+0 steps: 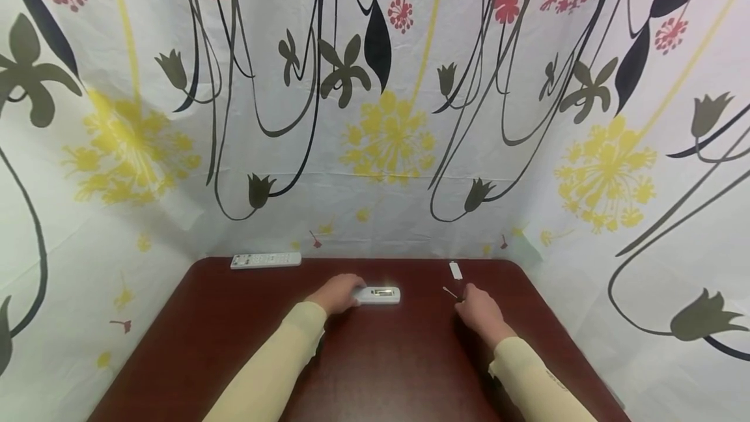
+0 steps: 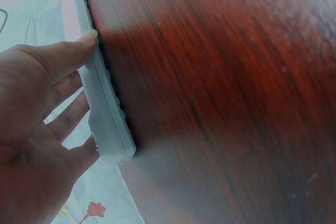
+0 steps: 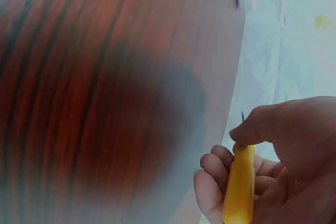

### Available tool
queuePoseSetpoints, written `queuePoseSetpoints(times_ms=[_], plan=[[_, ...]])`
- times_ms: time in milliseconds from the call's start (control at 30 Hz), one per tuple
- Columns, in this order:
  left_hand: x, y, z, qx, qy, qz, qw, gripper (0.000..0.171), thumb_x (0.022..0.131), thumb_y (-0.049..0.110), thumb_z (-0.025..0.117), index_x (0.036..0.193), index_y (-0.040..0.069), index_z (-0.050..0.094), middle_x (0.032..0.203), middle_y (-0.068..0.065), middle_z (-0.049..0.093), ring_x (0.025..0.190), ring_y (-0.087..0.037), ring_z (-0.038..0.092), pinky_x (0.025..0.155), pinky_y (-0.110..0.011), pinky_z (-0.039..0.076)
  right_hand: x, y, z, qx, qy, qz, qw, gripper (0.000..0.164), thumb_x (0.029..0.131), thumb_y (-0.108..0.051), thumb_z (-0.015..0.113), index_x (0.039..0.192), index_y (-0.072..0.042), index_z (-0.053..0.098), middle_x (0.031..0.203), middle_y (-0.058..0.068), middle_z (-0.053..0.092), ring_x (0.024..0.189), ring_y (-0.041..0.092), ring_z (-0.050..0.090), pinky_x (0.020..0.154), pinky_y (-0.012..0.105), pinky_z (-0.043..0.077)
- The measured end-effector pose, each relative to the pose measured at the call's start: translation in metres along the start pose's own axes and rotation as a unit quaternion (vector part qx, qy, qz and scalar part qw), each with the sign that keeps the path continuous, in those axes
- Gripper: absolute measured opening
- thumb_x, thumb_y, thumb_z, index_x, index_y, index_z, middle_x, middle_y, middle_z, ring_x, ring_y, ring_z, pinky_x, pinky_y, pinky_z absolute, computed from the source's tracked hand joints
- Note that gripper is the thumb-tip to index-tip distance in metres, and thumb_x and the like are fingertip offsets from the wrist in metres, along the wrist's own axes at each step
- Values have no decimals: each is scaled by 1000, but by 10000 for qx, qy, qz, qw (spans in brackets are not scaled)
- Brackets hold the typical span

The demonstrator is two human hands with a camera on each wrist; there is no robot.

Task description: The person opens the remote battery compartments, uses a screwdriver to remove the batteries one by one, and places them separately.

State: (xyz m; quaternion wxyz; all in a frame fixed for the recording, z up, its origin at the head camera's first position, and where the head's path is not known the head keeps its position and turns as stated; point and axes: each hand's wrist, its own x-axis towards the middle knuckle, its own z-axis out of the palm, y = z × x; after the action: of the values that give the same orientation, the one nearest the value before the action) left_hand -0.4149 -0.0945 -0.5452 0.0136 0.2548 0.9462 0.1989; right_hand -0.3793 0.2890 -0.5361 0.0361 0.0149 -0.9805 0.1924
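At the middle of the table, my left hand [image 1: 338, 293] grips one end of a white remote control [image 1: 377, 295]. In the left wrist view, the thumb is on one side of the remote [image 2: 105, 108] and the fingers are on the other; its buttons face the tabletop. An uncovered compartment [image 1: 383, 292] shows on its upturned back. To the right, my right hand [image 1: 480, 310] holds a screwdriver [image 3: 240, 187] by its yellow handle, thumb near the shaft. The screwdriver's thin metal shaft points toward the back left in the head view.
A small white cover [image 1: 456, 270] lies near the back edge, just beyond my right hand. Another white remote [image 1: 266, 260] lies face up at the back left of the dark red-brown table [image 1: 375, 363]. A flower-patterned curtain [image 1: 387, 226] surrounds the back and sides.
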Motion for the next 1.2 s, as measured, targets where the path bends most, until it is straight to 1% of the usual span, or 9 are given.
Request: queuePoseSetpoints(times_ms=[167, 267, 333, 467, 667, 800, 933, 1033, 1200], plan=[[2, 0, 0, 43, -6, -13, 10000, 34, 100, 12, 83, 134, 8, 74, 135, -10, 72, 133, -30, 64, 115, -48, 49, 2, -6, 2, 131, -71, -245, 9996, 11, 98, -10, 70, 102, -5, 61, 85, 7, 62, 72, 26, 56, 69, 46, 50], [2, 0, 0, -8, -23, -17, 10000, 35, 101, 12, 83, 134, 8, 74, 135, -10, 72, 133, -31, 63, 116, -48, 48, 5, -13, 3, 235, -75, -726, 9971, 5, 100, -9, 73, 104, -9, 70, 93, 3, 69, 81, 23, 62, 76, 48, 55], [2, 0, -1, -62, -24, -18, 10000, 35, 101, 12, 83, 134, 8, 74, 135, -10, 72, 133, -31, 63, 115, -49, 49, 7, -19, 4, 224, -76, -1135, 9933, 6, 102, -10, 76, 108, -12, 76, 99, 0, 73, 88, 21, 66, 82, 49, 57], [3, -1, 0, -104, -20, -33, 9999, 34, 101, 12, 83, 133, 9, 74, 135, -9, 72, 132, -30, 64, 114, -49, 49, 12, -34, 5, 165, -118, -1644, 9862, 9, 102, -12, 77, 110, -14, 82, 104, -3, 77, 96, 21, 71, 89, 51, 59], [3, -3, 1, 6, -48, -3, 10000, 34, 101, 13, 83, 134, 10, 74, 136, -9, 72, 134, -30, 63, 116, -48, 48, 18, -57, 6, 14, -243, -1758, 9841, 8, 103, -19, 78, 105, -18, 86, 100, -7, 77, 96, 18, 72, 92, 48, 60], [2, -1, 0, -48, -54, 11, 10000, 35, 101, 13, 83, 134, 9, 74, 136, -10, 71, 134, -31, 63, 116, -48, 48, 23, -74, 7, 12, -217, -1814, 9832, 11, 102, -24, 80, 95, -20, 87, 88, -12, 77, 83, 10, 71, 81, 43, 62], [2, -2, 0, -86, -36, 15, 10000, 35, 101, 12, 83, 134, 9, 74, 137, -10, 71, 134, -31, 63, 116, -49, 48, 28, -91, 9, -46, -226, -2054, 9784, 20, 99, -24, 82, 79, -23, 83, 71, -17, 69, 66, 6, 63, 66, 38, 57], [3, -3, 0, -92, -53, 2, 9999, 35, 101, 12, 82, 135, 8, 74, 138, -10, 71, 135, -31, 62, 116, -48, 48, 31, -101, 9, -122, -283, -2210, 9748, 35, 97, -20, 79, 63, -25, 70, 57, -19, 51, 56, 7, 48, 55, 34, 45], [2, -3, -2, -137, -83, -1, 9999, 36, 101, 11, 82, 136, 8, 74, 138, -10, 71, 136, -32, 62, 117, -48, 48, 36, -110, 9, -378, -366, -2263, 9726, 46, 92, -13, 75, 53, -24, 53, 51, -17, 30, 53, 9, 33, 49, 33, 32]])
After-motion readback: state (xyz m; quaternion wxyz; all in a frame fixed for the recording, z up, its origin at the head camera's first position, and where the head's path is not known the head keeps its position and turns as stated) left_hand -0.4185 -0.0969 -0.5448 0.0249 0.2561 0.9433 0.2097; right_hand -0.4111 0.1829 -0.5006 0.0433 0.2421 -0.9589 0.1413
